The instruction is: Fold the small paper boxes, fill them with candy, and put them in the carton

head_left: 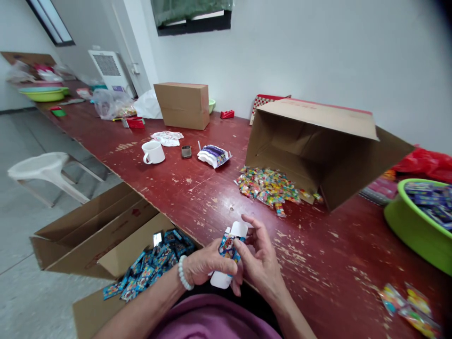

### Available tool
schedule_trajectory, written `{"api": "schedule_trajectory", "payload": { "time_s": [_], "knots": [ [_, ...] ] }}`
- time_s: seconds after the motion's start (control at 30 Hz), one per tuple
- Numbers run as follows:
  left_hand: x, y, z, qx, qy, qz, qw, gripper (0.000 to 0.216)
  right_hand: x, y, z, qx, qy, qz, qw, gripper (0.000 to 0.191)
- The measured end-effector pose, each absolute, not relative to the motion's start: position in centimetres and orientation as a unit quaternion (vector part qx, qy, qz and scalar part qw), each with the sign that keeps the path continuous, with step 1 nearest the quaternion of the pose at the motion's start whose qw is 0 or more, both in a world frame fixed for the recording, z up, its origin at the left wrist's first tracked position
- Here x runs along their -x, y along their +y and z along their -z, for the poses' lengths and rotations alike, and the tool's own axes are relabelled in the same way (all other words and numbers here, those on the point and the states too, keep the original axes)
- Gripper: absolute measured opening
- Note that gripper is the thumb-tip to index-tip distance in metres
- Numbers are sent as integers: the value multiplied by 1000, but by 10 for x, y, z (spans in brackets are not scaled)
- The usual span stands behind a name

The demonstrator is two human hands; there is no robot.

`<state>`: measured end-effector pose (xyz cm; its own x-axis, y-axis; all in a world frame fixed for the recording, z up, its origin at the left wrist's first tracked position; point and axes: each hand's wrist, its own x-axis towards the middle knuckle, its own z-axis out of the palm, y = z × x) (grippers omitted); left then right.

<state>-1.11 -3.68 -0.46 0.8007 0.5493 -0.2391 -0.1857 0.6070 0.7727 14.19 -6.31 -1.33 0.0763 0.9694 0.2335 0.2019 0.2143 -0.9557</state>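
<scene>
Holds a small white box upright over the near edge of the table, well in front of the tipped carton and off toward its left corner as seen. Wraps the left hand round the lower half of that box, fingers curled shut on it, with a white bead bracelet at the wrist. Pinches with the right hand: thumb and forefinger closed on a printed packet just below the box's raised top flap, the other fingers loosely bent. Hard to tell how far the packet sits inside the box.

Lying on its side, that tipped carton, mouth open toward the hands. Spilling from the mouth onto the table, a heap of small bright packets, with a few still inside on the lower wall.

Down on the floor, well to the left of the tipped carton and below table height, an open floor carton partly filled with blue packets. Right of the tipped carton, a green basin holding more blue boxes. Left of the tipped carton and farther back, a closed brown box. Between the two, nearer the hands, a white mug, a phone and a white-and-purple bag. In front of the tipped carton to the right, a few loose packets.
</scene>
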Motion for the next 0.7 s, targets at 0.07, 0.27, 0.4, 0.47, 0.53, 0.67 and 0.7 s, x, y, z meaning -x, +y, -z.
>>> {"api": "schedule_trajectory", "payload": {
  "time_s": [0.07, 0.27, 0.4, 0.47, 0.53, 0.67, 0.7],
  "knots": [
    [10, -37, 1, -400, 255, -227, 851, 40, -142, -65, 11, 508, -561, -387, 526, 52],
    [8, -36, -2, -424, 295, -268, 813, 41, -140, -67, 11, 487, -557, -393, 546, 47],
    [9, -38, 0, -429, 263, -273, 820, 57, -141, -68, 4, 514, -663, -135, 527, 33],
    [10, -41, 1, -436, 271, -248, 821, 62, -143, -68, -3, 509, -708, -76, 483, 26],
    [10, -44, 0, -451, 302, -226, 809, 67, -145, -68, -9, 493, -739, -108, 447, 23],
    [10, -47, -4, -470, 328, -200, 795, 74, -153, -67, -18, 466, -745, -233, 417, 22],
    [10, -47, -5, -468, 326, -196, 798, 73, -155, -67, -19, 465, -742, -254, 411, 22]
  ]
}}
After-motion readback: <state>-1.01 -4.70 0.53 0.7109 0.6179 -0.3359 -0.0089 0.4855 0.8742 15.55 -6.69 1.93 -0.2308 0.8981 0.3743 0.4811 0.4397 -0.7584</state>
